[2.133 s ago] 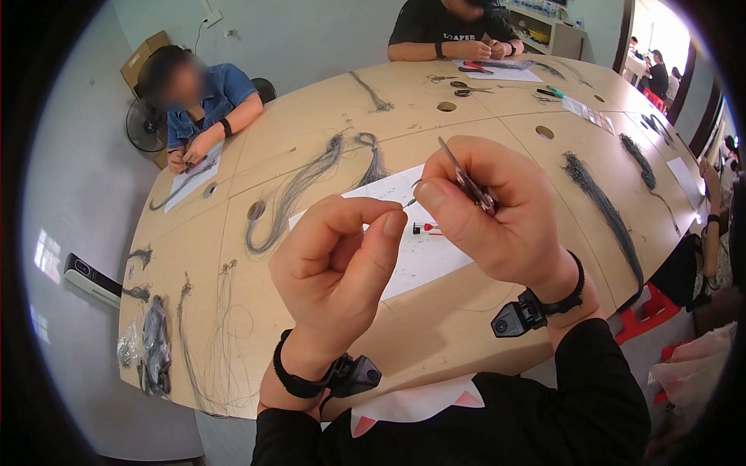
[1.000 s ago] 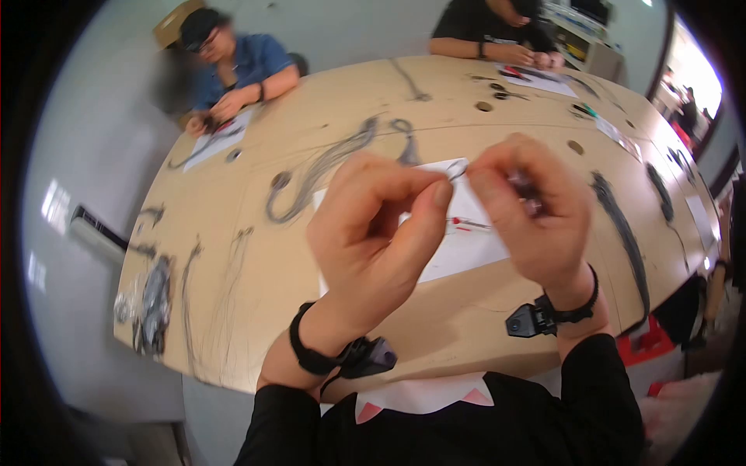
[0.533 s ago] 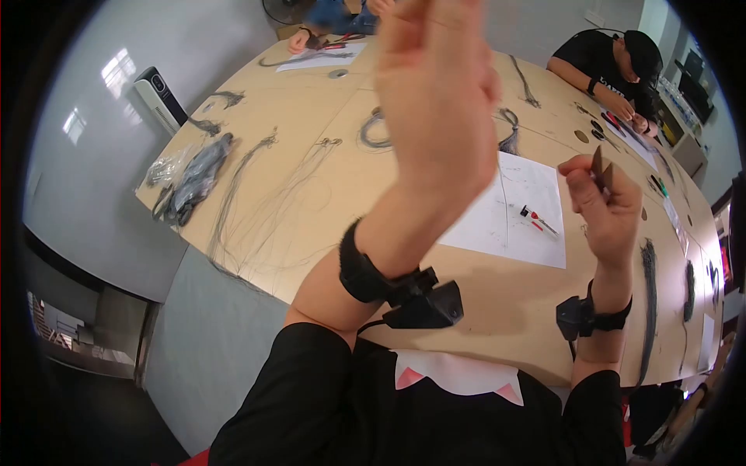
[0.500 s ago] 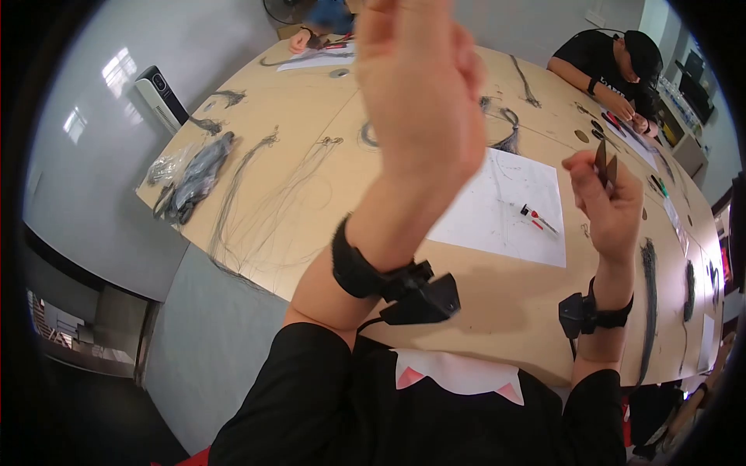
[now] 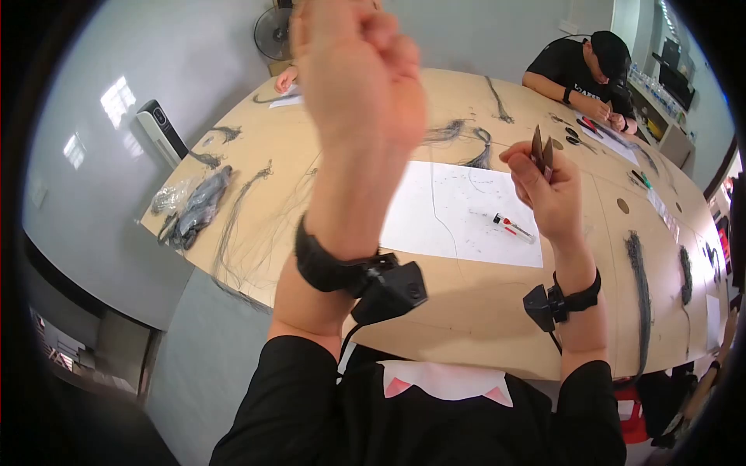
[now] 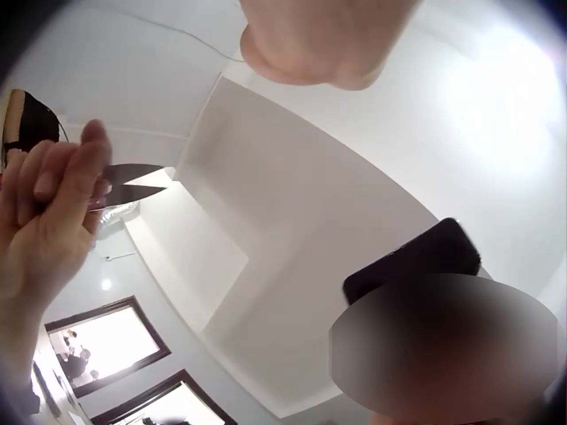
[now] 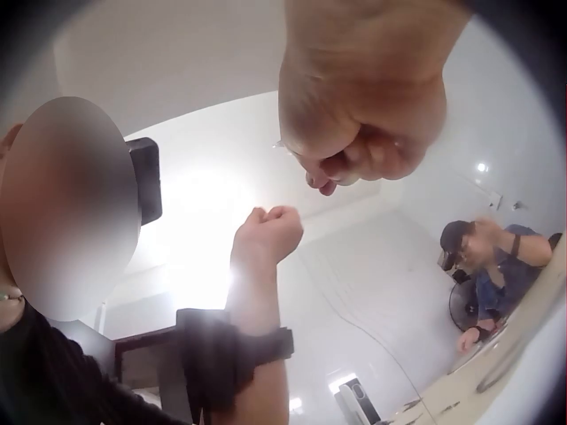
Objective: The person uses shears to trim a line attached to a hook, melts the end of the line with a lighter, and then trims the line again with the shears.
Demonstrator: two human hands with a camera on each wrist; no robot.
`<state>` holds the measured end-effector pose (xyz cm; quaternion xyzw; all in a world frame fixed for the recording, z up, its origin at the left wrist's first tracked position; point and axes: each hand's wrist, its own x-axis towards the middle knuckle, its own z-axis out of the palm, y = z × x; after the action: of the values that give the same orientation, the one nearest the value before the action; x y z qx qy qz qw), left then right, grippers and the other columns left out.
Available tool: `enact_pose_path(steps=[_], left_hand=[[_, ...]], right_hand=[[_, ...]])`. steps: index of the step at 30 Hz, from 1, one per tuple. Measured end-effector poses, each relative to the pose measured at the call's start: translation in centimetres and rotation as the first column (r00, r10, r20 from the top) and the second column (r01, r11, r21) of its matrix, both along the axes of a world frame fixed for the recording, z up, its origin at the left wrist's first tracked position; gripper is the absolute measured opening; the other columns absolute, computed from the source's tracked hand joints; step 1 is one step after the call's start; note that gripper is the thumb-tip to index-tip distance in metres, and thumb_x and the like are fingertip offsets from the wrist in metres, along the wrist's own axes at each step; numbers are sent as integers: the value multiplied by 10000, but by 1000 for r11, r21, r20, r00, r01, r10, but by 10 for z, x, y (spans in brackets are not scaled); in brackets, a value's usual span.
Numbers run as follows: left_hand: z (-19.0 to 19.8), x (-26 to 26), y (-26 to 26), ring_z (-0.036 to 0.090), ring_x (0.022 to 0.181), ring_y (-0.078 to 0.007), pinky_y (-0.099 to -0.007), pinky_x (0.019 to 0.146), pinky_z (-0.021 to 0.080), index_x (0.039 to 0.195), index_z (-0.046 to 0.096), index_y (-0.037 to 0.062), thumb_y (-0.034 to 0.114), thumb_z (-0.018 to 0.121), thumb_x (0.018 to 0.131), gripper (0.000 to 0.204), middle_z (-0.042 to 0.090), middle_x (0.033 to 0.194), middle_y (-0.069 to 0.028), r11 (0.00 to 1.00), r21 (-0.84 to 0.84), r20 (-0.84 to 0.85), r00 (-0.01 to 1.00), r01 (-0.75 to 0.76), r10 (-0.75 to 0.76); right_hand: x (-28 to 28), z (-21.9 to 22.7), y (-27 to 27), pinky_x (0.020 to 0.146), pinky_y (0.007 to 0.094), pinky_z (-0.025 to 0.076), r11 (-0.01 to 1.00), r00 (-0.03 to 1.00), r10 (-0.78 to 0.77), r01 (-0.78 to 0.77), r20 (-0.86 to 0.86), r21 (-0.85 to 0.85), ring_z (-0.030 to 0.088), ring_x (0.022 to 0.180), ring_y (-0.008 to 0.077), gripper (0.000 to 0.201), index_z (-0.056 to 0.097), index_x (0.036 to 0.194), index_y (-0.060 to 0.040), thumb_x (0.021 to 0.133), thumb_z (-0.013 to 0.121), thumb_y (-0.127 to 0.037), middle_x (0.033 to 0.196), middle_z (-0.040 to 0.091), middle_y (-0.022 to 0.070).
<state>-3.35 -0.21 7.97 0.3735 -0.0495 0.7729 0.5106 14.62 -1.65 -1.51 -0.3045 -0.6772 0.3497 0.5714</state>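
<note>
My left hand [image 5: 361, 85] is raised high, fingers curled, slightly blurred in the head view. A thin thread [image 7: 354, 328] runs from its curled fingertips down toward the table. In the head view, a fine thread [image 5: 437, 213] lies across the white paper [image 5: 420, 233]. My right hand [image 5: 556, 194] holds small scissors [image 5: 538, 151], blades pointing up and slightly apart. The left wrist view also shows the scissor blades [image 6: 133, 172] sticking out past the thumb. A small red-and-black tool with a clear shaft [image 5: 513, 228] rests on the paper.
Bundles of dark grey strands [image 5: 639, 295] lie about the wooden table [image 5: 466, 311]. A plastic bag of strands [image 5: 202, 206] is near the left edge. Another person [image 5: 583, 78] works across the table, beside black-handled scissors [image 5: 573, 136]. A fan [image 5: 273, 35] stands behind.
Both hands were close together over the paper; the left has since lifted up and away to the left. The right hand has moved apart, scissors blades turned upward. The head view has swung too.
</note>
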Motion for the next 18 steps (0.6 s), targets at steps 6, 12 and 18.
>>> enact_pose_path(steps=[6,12,18], left_hand=[[30,-33,-16,325,483,-72,-192,368,236,751,409,91,166,530,787,147,385,617,11,977,214,-88,996,5,14],[0,45,-21,318,486,-75,-193,379,219,688,372,80,163,526,787,202,367,607,9,986,130,-185,979,106,-81],[21,0,-4,303,472,-81,-191,374,210,657,349,81,152,518,782,222,347,593,5,978,178,-175,981,108,-77]], right_hand=[[1,2,2,500,144,347,992,994,-99,102,54,-67,441,577,38,177,561,902,3,788,552,-132,660,522,-4],[-26,-4,-25,636,196,420,855,813,493,-519,-311,-2,519,719,78,404,419,1111,0,752,585,-80,901,568,95],[-10,3,-19,397,162,261,905,887,372,-413,-273,-108,365,458,26,198,563,882,6,797,547,-173,552,452,-27]])
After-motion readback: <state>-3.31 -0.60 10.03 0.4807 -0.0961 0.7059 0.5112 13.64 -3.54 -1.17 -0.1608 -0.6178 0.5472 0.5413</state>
